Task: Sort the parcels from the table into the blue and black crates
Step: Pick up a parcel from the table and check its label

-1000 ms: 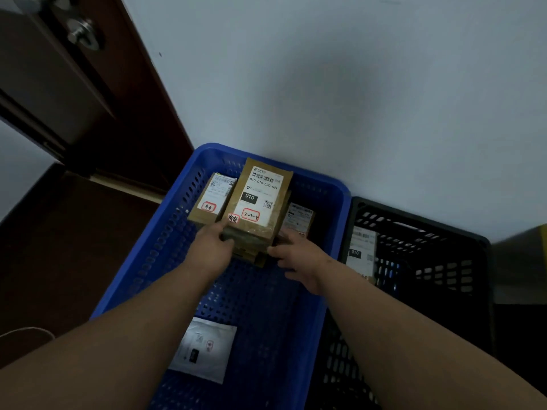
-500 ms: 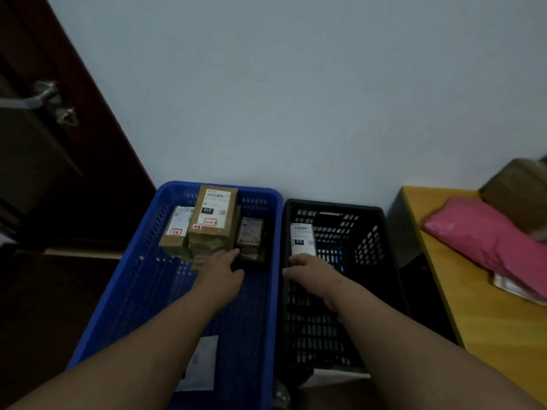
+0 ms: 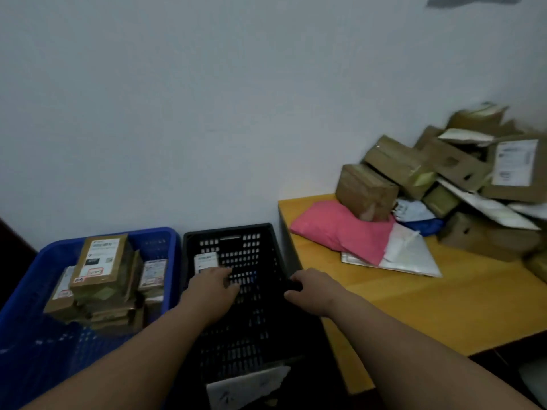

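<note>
Hands, left hand [image 3: 214, 291] and right hand [image 3: 310, 291], hang slack-fingered and unladen over the black crate [image 3: 275, 250], long axis wallward.

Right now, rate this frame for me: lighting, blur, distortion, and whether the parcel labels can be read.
Head view: dim, flat lighting with a bluish cast, no glare. Motion blur softens both hands, left hand and right hand, and the label print in the blue crate is unreadable. Wide-angle bending skews the table edge. The black crate interior is lost in shadow.
</note>
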Tool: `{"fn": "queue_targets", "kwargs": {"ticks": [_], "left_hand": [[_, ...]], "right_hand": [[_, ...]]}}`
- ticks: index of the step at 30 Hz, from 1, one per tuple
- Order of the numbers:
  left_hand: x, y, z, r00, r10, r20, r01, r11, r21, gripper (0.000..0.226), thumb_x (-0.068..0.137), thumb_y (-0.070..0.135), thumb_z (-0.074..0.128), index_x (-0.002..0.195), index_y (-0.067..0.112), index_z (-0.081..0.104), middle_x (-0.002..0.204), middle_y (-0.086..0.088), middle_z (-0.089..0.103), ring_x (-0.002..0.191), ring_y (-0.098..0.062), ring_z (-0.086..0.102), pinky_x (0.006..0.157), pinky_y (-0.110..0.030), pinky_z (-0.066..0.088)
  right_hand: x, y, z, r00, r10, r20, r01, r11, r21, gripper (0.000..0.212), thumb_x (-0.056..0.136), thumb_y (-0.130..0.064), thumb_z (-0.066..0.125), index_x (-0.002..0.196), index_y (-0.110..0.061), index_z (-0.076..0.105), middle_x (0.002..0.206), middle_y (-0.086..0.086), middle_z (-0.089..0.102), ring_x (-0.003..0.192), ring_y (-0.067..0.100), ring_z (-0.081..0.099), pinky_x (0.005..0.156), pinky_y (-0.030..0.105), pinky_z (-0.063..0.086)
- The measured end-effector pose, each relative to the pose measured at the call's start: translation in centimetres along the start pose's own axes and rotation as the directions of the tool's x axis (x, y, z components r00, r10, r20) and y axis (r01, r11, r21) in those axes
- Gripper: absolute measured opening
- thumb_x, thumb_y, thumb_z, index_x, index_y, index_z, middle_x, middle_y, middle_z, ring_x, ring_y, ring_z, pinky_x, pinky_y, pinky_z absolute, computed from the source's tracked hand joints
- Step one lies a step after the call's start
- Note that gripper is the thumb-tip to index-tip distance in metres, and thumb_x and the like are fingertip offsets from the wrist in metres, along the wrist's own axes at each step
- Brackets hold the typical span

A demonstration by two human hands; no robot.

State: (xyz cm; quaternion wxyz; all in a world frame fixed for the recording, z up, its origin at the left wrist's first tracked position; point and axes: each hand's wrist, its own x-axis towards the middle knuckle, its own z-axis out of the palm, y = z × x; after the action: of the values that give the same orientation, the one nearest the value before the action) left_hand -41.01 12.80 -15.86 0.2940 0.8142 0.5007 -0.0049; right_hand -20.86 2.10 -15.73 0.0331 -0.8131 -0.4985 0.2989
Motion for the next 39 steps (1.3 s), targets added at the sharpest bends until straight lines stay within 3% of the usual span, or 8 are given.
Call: {"fn": "queue_targets", "kwargs": {"ticks": [9,15,20,24,30,33,37,39], "left_hand": [[2.5,16.6,10.0,0.982,0.144,0.125,-0.154,0.986,0.07,0.055,0.097,0.048,0.047,0.146,0.021,0.043,0.15,0.002,0.042,0.136,-0.018,0.04,0.11,-0.036,0.038],[6.8,20.8,10.6,0.989,0.115,0.097,-0.128,0.981,0.145,0.06,0.096,0.052,0.046,0.147,0.023,0.038,0.15,-0.001,0.041,0.136,-0.022,0.04,0.108,-0.038,0.039],[12.6,24.4,9.8,0.979,0.199,0.051,-0.203,0.973,0.106,0.053,0.087,0.059,0.046,0.125,0.023,0.057,0.123,-0.003,0.059,0.114,-0.025,0.056,0.092,-0.04,0.049],[17.2,28.1,9.2,0.974,0.224,0.041,-0.227,0.964,0.138,0.061,0.096,0.049,0.047,0.146,0.016,0.035,0.147,-0.009,0.042,0.132,-0.028,0.041,0.107,-0.04,0.037],[21.8,33.2,8.5,0.949,0.315,-0.021,-0.308,0.938,0.162,0.06,0.091,0.051,0.051,0.143,0.023,0.036,0.15,-0.006,0.035,0.14,-0.029,0.029,0.115,-0.045,0.026],[23.9,36.0,8.4,0.939,0.333,-0.084,-0.307,0.924,0.226,0.071,0.09,0.053,0.052,0.15,0.024,0.025,0.156,-0.007,0.026,0.145,-0.029,0.02,0.118,-0.046,0.02],[26.7,38.8,9.4,0.965,0.255,-0.062,-0.226,0.926,0.303,0.082,0.09,0.056,0.048,0.155,0.028,0.006,0.163,-0.004,0.005,0.15,-0.029,0.002,0.121,-0.052,0.007],[27.8,40.0,10.2,0.972,0.228,-0.061,-0.194,0.919,0.344,0.082,0.091,0.056,0.047,0.155,0.03,0.004,0.164,-0.004,0.002,0.15,-0.029,0.0,0.12,-0.053,0.006]], "right_hand": [[-3.1,20.2,-7.7,0.959,0.255,-0.126,-0.246,0.966,0.083,0.05,0.089,-0.041,0.056,0.133,-0.017,0.055,0.135,0.008,0.053,0.12,0.026,0.053,0.098,0.037,0.047],[0.4,23.6,-9.8,0.946,0.247,-0.21,-0.215,0.963,0.164,0.051,0.093,-0.043,0.057,0.136,-0.016,0.053,0.135,0.008,0.051,0.122,0.026,0.051,0.1,0.037,0.045],[4.1,25.7,-12.8,0.916,0.277,-0.289,-0.234,0.956,0.174,0.053,0.093,-0.043,0.059,0.139,-0.016,0.05,0.14,0.009,0.049,0.129,0.026,0.046,0.102,0.038,0.044],[7.0,27.4,-16.6,0.868,0.288,-0.405,-0.229,0.955,0.188,0.056,0.091,-0.04,0.061,0.141,-0.017,0.048,0.14,0.009,0.045,0.129,0.031,0.044,0.102,0.042,0.044],[10.7,29.2,-20.9,0.769,0.21,-0.604,-0.204,0.976,0.079,0.069,0.08,-0.041,0.069,0.139,-0.018,0.041,0.143,0.01,0.036,0.127,0.037,0.04,0.099,0.044,0.043],[13.4,30.4,-22.8,0.748,0.13,-0.65,-0.216,0.975,-0.053,0.092,0.077,-0.05,0.069,0.151,-0.022,0.022,0.158,0.014,0.015,0.139,0.039,0.025,0.11,0.048,0.033],[17.2,32.1,-25.1,0.781,-0.015,-0.624,-0.161,0.961,-0.225,0.11,0.075,-0.059,0.069,0.153,-0.027,-0.003,0.161,0.012,-0.011,0.148,0.038,0.001,0.116,0.055,0.015],[19.0,33.2,-25.8,0.787,-0.088,-0.611,-0.111,0.953,-0.28,0.112,0.074,-0.059,0.07,0.15,-0.029,-0.007,0.161,0.011,-0.013,0.148,0.038,-0.004,0.117,0.057,0.008]]}}
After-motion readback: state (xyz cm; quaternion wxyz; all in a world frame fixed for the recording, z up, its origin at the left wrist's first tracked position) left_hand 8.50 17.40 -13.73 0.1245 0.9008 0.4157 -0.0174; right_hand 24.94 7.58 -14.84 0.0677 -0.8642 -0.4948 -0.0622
